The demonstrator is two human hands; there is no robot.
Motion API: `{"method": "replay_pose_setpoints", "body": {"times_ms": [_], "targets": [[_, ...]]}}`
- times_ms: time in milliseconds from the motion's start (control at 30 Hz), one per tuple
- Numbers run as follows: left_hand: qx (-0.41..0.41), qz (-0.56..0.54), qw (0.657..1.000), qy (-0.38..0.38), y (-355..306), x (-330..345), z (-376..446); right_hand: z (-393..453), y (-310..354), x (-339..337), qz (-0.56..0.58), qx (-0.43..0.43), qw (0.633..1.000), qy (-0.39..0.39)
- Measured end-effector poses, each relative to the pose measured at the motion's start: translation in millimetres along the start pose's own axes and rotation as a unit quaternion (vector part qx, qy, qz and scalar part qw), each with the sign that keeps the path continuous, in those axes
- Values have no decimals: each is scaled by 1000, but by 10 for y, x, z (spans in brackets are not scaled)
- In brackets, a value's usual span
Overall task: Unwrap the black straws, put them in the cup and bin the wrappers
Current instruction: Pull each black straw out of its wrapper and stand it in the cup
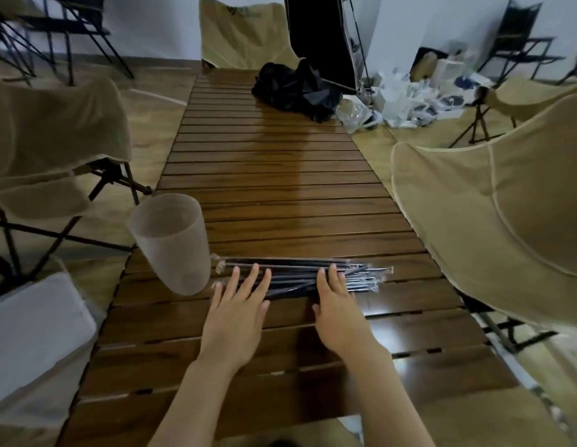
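The table point(280, 188) is dark wooden slats with a glossy finish that catches the light. The cup point(171, 240) is frosted, translucent plastic — matt. The black straws point(297, 275) lie in clear, shiny film wrappers. The chairs point(490, 221) are beige cloth on dark metal frames — the bag point(293, 88) is crinkled black plastic.

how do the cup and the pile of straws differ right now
The frosted translucent cup stands upright at the slatted table's left edge; the black straws lie flat in a loose bundle to its right. The cup looks empty and untouched; the straws remain in clear wrappers, with both hands' fingers resting on them. Both sit on the near end.
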State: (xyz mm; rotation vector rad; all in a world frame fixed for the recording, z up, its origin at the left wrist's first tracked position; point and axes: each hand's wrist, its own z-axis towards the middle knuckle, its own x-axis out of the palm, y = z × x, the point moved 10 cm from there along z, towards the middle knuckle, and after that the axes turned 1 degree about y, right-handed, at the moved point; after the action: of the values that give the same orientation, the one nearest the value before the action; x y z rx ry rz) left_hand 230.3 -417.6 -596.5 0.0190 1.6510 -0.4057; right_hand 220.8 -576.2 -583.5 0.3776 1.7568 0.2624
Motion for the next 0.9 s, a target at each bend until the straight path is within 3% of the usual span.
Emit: {"method": "replay_pose_setpoints", "body": {"times_ms": [133,300,400,667,800,900], "targets": [[-4,13,1000,24,-18,-25,-41,-156,1,-136,-79,-26,994,-75],[-7,51,998,-49,-117,-239,-71,-204,-106,-348,-109,-69,977,-172],[5,62,997,-48,-214,-206,-110,-206,-78,-458,-97,-58,971,-209],[-1,57,998,7,-211,-54,-199,-205,43,-497,-85,-46,974,-206],[-30,34,997,61,-164,42,-240,-242,164,-492,-108,-58,981,-151],[-38,22,997,61,-148,36,-260,-285,125,-428,-83,-33,992,-83]]}}
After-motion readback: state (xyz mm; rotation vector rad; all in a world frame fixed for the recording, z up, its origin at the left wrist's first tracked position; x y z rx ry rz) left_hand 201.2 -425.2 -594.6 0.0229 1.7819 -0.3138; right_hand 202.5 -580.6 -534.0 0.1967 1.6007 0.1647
